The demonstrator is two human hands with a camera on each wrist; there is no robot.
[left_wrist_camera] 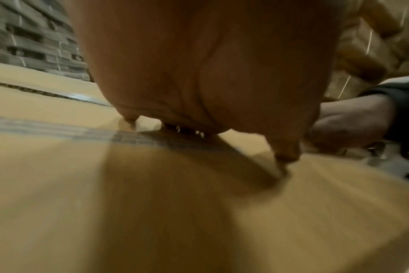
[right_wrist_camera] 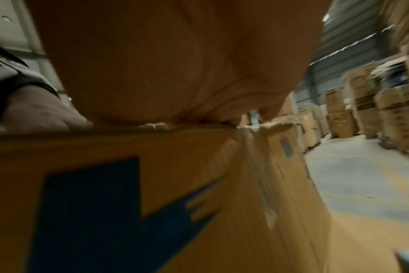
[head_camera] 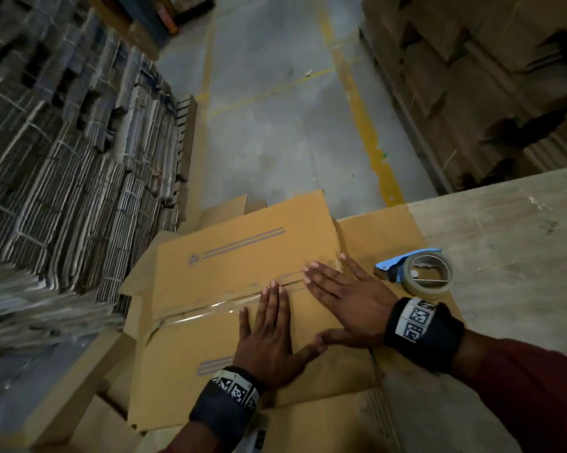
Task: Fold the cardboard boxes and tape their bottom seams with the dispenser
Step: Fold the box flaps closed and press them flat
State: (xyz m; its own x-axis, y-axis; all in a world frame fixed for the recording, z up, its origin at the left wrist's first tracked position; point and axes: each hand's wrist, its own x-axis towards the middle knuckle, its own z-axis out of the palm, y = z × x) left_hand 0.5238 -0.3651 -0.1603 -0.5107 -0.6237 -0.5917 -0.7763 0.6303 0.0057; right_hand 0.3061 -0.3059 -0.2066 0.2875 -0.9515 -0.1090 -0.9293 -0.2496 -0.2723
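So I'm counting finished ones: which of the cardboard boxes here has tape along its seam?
The cardboard box under both flat hands: glossy clear tape runs along its centre seam. The boxes around it show no tape.

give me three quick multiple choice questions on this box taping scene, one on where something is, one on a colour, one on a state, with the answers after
1. Where does the tape dispenser lie?
A. On the surface to the right of the box
B. In the left hand
C. On the floor aisle

2. What colour is the dispenser's body?
A. Red
B. Blue
C. Green

3. How does the bottom seam of the box stand?
A. Flaps open, no tape
B. Flaps shut, with clear tape along the seam
C. Flaps cut away

Answers:
1. A, since it rests alone beside the right hand, with no grip on it.
2. B, its frame shows blue next to the roll.
3. B, glossy tape runs along the seam, and the left hand and the right hand both lie flat there.
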